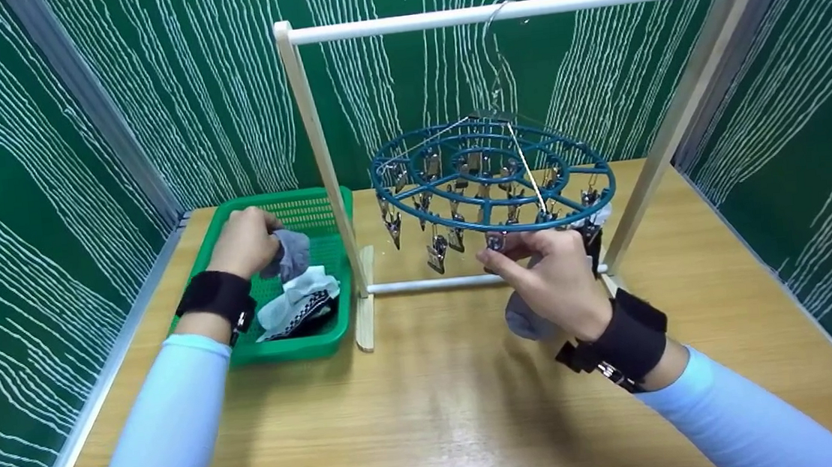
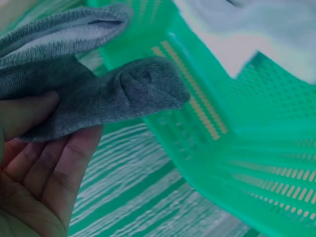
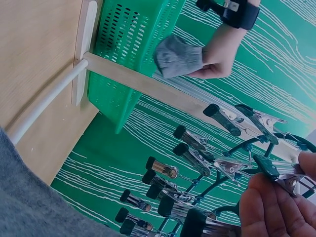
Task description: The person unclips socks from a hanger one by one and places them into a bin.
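Observation:
My left hand grips a grey sock above the green basket. The left wrist view shows thumb and fingers pinching the sock's side, its opening gaping a little. On the right, my other hand pinches a metal clip at the near rim of the round blue hanger. Another piece of grey fabric shows below and behind that hand, mostly hidden by it in the head view. It fills the lower left corner of the right wrist view, close to the camera.
From the white bar of a wooden stand, the hanger hangs by its hook. Several loose clips dangle from its rings. White and dark socks lie in the basket. A black item hangs at the hanger's right side, near the stand's post.

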`<state>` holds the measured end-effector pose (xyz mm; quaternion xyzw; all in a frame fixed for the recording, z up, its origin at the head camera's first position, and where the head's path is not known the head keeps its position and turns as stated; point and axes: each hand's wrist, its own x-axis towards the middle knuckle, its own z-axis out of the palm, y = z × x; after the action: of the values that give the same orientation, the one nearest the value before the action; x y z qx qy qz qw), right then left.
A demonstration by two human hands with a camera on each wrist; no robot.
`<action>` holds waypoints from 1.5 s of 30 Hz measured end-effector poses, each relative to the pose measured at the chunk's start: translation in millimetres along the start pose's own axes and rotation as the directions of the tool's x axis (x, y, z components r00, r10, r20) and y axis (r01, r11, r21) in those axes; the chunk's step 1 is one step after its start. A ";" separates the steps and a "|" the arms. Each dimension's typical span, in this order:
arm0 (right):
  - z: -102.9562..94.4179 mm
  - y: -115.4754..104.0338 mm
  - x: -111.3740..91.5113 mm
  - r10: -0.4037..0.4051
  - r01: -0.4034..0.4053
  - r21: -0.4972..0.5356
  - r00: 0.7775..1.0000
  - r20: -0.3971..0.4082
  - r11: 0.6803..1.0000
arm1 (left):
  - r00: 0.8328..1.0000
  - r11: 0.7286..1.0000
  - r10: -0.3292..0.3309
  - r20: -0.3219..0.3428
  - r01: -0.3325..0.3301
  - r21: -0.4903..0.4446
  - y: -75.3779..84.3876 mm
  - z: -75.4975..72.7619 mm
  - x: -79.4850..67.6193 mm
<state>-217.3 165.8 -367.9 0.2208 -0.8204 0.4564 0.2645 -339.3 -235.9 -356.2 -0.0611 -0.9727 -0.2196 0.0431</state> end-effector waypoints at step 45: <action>-4.2 -1.5 -1.6 0.006 -0.006 -0.003 1.000 0.017 1.000 | 0.944 0.987 0.079 0.320 -0.120 0.111 -2.5 6.9 9.6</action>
<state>-214.2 168.9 -366.2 0.2218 -0.8240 0.4540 0.2564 -349.5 -234.3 -362.4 -0.1413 -0.9750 -0.1414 -0.0974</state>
